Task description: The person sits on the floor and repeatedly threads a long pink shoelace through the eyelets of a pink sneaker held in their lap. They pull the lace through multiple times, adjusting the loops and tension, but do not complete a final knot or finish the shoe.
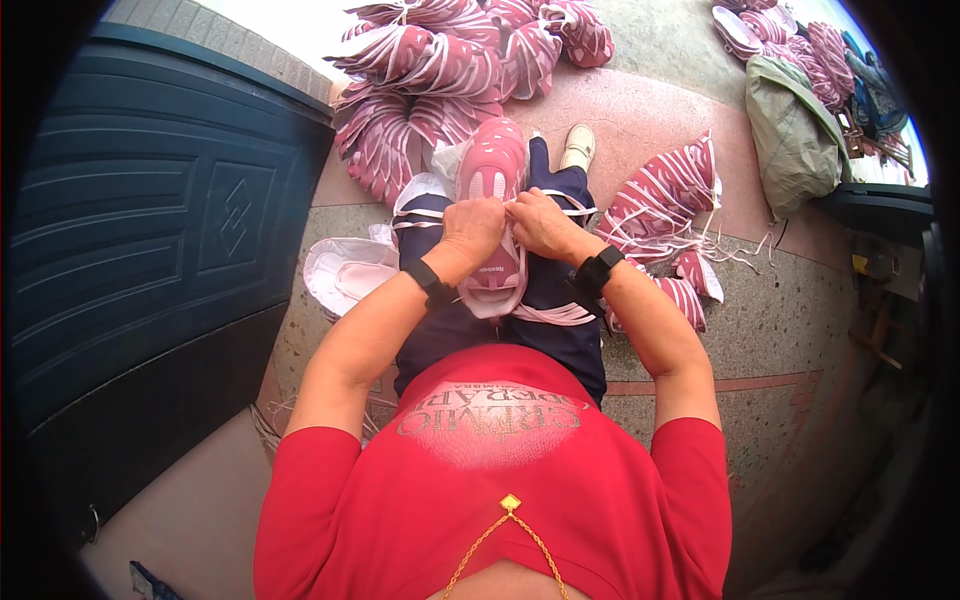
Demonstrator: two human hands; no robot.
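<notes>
A pink shoe upper (493, 165) lies on my lap, its toe pointing away from me. My left hand (473, 228) is closed on the upper's middle, pinching a white lace. My right hand (541, 224) is right beside it, fingers pinched on the same white lace (575, 210), which trails off to the right. Both wrists wear black bands. A loose pink strip (553, 315) lies across my right thigh.
A heap of pink-and-white shoe uppers (430, 70) lies ahead on the floor, with more uppers (665, 200) and loose laces at my right. A white-pink piece (345, 272) lies at my left. A dark blue door (150, 230) stands on the left. A green bag (795, 135) sits far right.
</notes>
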